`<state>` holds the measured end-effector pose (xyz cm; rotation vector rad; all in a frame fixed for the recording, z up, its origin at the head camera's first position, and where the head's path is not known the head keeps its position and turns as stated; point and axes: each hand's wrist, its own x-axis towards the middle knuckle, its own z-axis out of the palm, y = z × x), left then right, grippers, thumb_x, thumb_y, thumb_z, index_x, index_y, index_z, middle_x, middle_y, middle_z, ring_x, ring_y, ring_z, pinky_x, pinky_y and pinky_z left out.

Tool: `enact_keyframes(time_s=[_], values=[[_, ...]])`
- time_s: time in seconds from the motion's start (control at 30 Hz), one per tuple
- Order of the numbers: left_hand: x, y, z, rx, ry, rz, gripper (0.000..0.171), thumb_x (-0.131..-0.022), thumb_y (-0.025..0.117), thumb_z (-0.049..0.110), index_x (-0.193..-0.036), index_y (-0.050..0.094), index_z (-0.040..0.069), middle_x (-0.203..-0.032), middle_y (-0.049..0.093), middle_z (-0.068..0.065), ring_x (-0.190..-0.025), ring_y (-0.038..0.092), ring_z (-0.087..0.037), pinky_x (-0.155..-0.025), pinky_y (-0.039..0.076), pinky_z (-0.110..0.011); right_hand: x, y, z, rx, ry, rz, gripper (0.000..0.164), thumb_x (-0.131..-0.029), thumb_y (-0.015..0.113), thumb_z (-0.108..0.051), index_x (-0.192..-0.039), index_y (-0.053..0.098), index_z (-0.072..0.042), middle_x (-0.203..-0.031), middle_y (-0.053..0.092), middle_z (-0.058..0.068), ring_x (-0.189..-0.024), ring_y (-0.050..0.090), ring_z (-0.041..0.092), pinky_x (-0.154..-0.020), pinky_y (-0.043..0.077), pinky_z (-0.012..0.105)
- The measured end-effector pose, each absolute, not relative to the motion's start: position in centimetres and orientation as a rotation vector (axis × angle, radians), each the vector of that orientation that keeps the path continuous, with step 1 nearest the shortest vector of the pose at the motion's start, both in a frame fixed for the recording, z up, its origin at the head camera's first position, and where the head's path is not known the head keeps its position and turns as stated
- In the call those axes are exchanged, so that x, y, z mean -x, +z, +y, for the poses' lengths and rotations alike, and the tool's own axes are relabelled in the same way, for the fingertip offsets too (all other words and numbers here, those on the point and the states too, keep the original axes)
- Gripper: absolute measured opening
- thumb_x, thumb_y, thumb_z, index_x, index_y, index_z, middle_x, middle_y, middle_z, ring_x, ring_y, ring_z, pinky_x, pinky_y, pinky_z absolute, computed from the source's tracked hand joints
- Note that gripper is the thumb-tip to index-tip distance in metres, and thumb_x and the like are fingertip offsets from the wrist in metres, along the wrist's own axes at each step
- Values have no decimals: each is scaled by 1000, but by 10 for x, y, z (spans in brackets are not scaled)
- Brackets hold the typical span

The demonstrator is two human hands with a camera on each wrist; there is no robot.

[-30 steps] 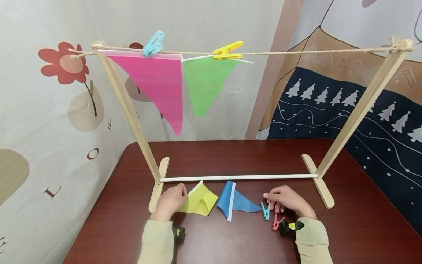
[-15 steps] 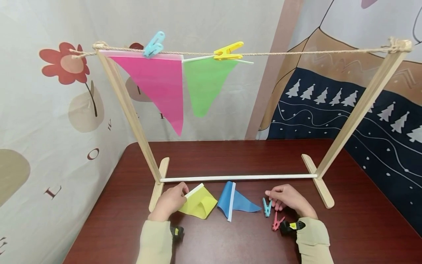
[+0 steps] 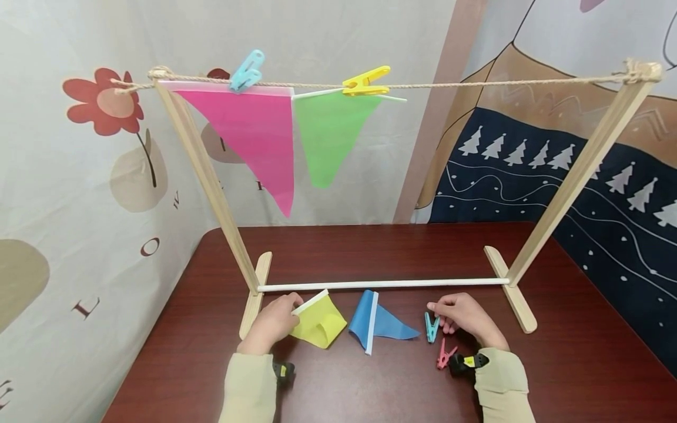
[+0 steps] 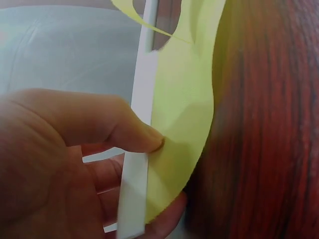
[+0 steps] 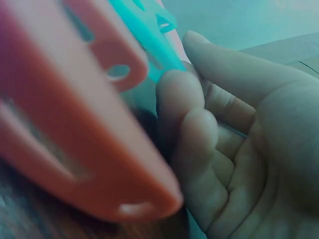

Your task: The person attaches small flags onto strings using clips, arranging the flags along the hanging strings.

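Note:
My left hand pinches a yellow pennant by its white edge strip, the thumb in front and the fingers behind. A teal clothespin is pinched at the fingertips of my right hand; in the right wrist view those fingers partly cover it. Just below that hand a red clothespin lies on the table, large and blurred in the right wrist view. Between the hands rests a blue pennant, folded over, with a white strip across it.
A wooden frame has a left post, a right post and a white crossbar. From its rope hang a pink pennant under a light blue clothespin and a green pennant under a yellow clothespin.
The teal clothespin has moved a little up and right together with my right hand, away from the red one. The yellow pennant has shifted slightly in my left hand.

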<state>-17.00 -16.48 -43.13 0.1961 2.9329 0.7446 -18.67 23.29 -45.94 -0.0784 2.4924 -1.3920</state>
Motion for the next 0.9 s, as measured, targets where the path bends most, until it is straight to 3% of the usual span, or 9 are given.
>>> enact_keyframes(time_s=[0.33,0.57,0.9], values=[[170,-430,-165,-200,718,2918,19,-77,53,3,-93,57,11,-84,53,-1,-71,45,-16,-66,39,-32,189,-460,233,-62,-1365,2589,40,-74,67,-45,-73,61,-5,-56,54,6,-47,53,17,-49,46,31],[170,-433,-164,-213,751,2912,17,-81,53,5,-94,59,13,-84,56,2,-71,46,-15,-68,39,-32,190,-461,233,-114,-1376,2600,36,-73,70,-40,-74,61,-5,-56,55,6,-49,55,16,-51,48,30],[170,-434,-164,-216,756,2892,17,-82,53,7,-97,60,15,-82,56,2,-71,46,-15,-67,39,-32,189,-456,231,-115,-1195,2683,45,-67,69,-51,-77,60,-9,-56,56,4,-51,55,16,-52,44,30]])
